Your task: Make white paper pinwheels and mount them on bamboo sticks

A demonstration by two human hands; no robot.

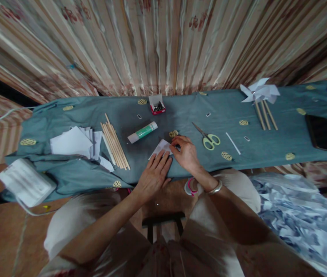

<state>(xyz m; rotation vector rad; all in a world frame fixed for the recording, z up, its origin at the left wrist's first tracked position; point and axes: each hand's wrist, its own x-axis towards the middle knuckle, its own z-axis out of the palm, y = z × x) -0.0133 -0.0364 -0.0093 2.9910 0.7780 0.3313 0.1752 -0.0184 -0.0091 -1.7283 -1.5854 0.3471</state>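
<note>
A small folded white paper (160, 147) lies on the teal cloth (181, 115) near the front edge. My left hand (153, 175) rests flat on its near part, fingers stretched out. My right hand (185, 154) lies over its right edge with the fingers curled and pressing on the fold. A glue stick (142, 132) with a green label lies just beyond the paper. Green-handled scissors (208, 137) lie to the right of my right hand.
A stack of white paper sheets (72, 143) and a row of wooden sticks (115, 143) lie at the left. A red box of pins (157, 106) stands at the back. Paper pinwheels (260, 94) on sticks, a thin white strip (232, 143) and a dark phone (321, 132) lie to the right. Paper scraps (299, 215) cover the floor at right.
</note>
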